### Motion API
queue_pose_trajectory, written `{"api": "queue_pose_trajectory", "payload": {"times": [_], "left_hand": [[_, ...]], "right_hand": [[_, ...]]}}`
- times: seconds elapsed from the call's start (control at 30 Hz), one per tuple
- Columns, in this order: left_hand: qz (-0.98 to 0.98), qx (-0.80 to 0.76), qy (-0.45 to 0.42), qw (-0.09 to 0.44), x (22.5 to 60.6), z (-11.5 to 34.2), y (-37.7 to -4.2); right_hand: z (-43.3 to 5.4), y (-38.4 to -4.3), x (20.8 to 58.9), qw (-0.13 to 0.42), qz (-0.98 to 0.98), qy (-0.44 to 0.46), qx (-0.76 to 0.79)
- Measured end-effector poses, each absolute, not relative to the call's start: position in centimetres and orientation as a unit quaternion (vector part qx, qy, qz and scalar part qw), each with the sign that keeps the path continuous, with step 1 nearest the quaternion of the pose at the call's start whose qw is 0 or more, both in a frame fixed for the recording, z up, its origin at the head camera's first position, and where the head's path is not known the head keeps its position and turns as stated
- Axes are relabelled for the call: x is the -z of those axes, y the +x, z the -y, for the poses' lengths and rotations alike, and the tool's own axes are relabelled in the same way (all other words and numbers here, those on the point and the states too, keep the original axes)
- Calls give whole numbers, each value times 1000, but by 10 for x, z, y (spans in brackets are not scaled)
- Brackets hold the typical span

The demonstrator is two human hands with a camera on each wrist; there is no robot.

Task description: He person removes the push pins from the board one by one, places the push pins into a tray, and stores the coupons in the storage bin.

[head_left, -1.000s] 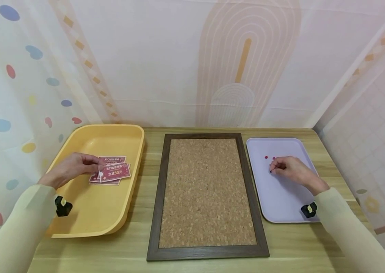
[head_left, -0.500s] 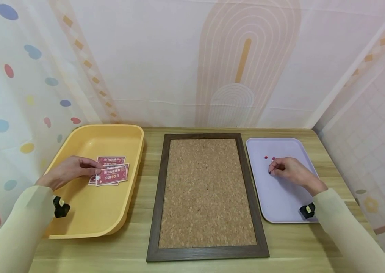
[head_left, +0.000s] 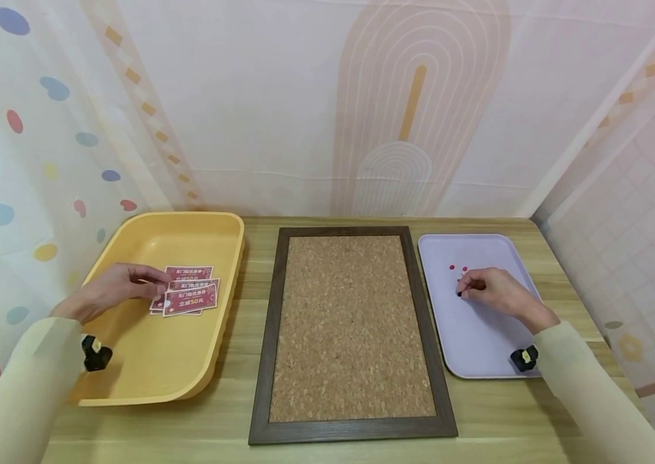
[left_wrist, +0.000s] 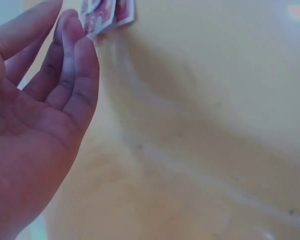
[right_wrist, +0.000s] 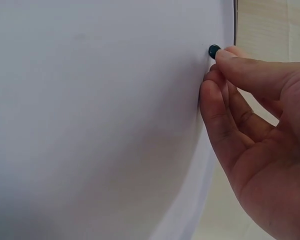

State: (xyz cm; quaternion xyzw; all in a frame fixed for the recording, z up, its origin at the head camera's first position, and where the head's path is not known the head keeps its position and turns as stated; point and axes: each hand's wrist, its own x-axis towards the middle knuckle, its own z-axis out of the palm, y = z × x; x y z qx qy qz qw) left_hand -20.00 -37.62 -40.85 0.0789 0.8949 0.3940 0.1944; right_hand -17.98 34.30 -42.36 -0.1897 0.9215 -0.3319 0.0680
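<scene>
Several red-and-white coupons point(head_left: 190, 299) lie overlapping in the yellow tray point(head_left: 153, 361). At their left edge is my left hand point(head_left: 121, 287), its fingers loosely bent; in the left wrist view no coupon shows between thumb and fingers, and the coupons' corners point(left_wrist: 102, 17) appear just beyond the fingertips. Whether a fingertip touches them I cannot tell. Over the lilac tray point(head_left: 478, 361), my right hand point(head_left: 496, 290) pinches a small dark green thumbtack point(right_wrist: 214, 51) between thumb and finger. Its round head shows; the pin is hidden. Small red thumbtacks point(head_left: 452, 267) lie near the right fingertips.
Between the two trays a cork board point(head_left: 356, 328) with a dark brown frame lies flat on the wooden table point(head_left: 234, 419). A patterned curtain point(head_left: 246, 116) closes off the back and sides.
My left hand has let go of the top coupon, which came down and now lies across the others; the hand drew slightly left. My right hand has barely moved, still pinching the thumbtack.
</scene>
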Motion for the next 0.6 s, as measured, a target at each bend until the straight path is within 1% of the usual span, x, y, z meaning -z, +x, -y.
{"api": "queue_pose_trajectory", "payload": {"times": [0.1,0.2,0.33,0.6], "left_hand": [[-898,-390,83,185,401,373,-197],[-906,-376,98,170,392,368,-193],[-916,-358,118,137,381,356,-187],[-918,-365,143,62,356,311,-169]], "right_hand": [[-343,-178,420,62,-927,-184,322],[-342,-174,415,39,-933,-181,308],[-342,-168,405,9,-933,-180,311],[-336,-157,389,-25,-930,-160,330]]}}
